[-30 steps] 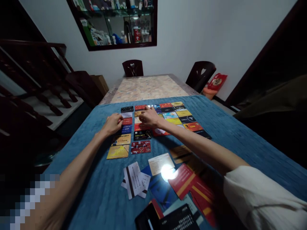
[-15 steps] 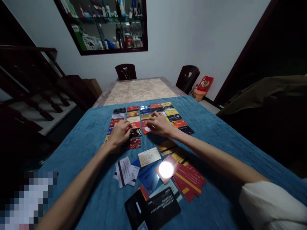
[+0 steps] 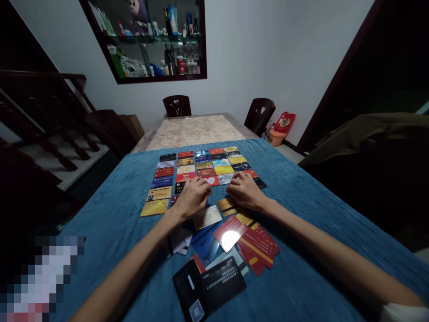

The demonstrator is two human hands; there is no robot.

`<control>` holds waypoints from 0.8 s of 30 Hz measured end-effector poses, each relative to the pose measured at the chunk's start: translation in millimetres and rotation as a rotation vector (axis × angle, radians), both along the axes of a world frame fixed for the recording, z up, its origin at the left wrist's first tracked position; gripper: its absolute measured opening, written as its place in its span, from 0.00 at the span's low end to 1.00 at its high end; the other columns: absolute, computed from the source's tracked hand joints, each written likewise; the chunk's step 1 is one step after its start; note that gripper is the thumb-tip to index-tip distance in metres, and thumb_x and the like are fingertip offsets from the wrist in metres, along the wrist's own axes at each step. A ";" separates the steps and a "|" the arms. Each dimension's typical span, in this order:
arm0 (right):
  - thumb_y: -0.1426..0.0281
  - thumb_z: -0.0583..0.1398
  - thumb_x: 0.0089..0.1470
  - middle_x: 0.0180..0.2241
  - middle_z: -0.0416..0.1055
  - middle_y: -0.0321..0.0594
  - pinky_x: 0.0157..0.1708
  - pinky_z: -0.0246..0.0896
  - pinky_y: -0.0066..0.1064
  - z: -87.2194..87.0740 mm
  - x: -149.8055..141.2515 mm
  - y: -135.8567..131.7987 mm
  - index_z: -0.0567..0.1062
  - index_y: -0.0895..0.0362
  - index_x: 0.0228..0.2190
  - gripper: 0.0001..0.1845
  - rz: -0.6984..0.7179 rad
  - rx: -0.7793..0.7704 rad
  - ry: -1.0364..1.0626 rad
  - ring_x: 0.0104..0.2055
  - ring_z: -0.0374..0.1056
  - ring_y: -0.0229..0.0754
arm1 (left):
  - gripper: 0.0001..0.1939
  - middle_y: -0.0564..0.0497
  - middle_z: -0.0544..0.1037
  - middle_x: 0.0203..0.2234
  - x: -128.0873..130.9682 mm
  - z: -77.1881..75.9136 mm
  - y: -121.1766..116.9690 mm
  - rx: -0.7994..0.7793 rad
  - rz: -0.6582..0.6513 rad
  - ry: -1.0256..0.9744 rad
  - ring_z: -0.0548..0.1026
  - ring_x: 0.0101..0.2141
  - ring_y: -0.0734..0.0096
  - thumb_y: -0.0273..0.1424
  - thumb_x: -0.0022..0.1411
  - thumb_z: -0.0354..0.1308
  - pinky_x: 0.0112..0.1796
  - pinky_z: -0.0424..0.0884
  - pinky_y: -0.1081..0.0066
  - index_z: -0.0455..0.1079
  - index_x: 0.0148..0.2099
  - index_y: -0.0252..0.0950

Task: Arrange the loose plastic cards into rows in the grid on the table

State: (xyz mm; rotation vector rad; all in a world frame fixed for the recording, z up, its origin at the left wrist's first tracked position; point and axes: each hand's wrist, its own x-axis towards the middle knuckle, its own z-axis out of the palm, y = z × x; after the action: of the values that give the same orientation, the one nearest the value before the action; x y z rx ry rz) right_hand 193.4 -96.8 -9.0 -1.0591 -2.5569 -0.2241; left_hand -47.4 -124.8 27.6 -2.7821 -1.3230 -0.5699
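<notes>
Blue cloth [image 3: 301,188] covers the tabletop, with a card grid [image 3: 201,167] laid toward its far edge. Left hand [image 3: 192,197] and right hand [image 3: 244,191], loosely curled, holding nothing, rest above the loose cards [image 3: 231,241] near the front edge.

We've got a table [image 3: 197,129] under a blue cloth [image 3: 301,201], carrying a card grid [image 3: 204,167] and loose cards [image 3: 234,241].

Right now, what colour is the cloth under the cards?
Blue, ribbed texture: the cloth, clearest in the head view.
</notes>
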 end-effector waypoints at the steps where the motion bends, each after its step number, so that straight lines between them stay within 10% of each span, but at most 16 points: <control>1: 0.68 0.56 0.63 0.38 0.77 0.43 0.45 0.45 0.41 -1.2 3.4 -2.8 0.79 0.54 0.36 0.11 0.001 0.000 0.010 0.50 0.58 0.50 | 0.08 0.46 0.78 0.39 3.9 0.0 -2.1 -0.009 -0.006 0.012 0.71 0.44 0.60 0.23 0.63 0.52 0.44 0.64 0.59 0.72 0.38 0.36; 24: 0.60 0.60 0.61 0.48 0.75 0.46 0.51 0.58 0.48 -3.5 37.3 -19.1 0.79 0.53 0.45 0.15 0.121 -0.268 0.066 0.52 0.60 0.53 | 0.10 0.42 0.78 0.42 46.2 -18.0 -17.1 -0.138 -0.076 0.219 0.68 0.52 0.52 0.37 0.66 0.57 0.50 0.63 0.51 0.75 0.42 0.37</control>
State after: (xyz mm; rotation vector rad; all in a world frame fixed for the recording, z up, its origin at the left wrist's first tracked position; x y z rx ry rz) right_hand 230.7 -115.9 -12.4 -0.9785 -2.6303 0.1874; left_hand -1.2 -141.9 9.6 -2.9110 -1.2603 -0.1726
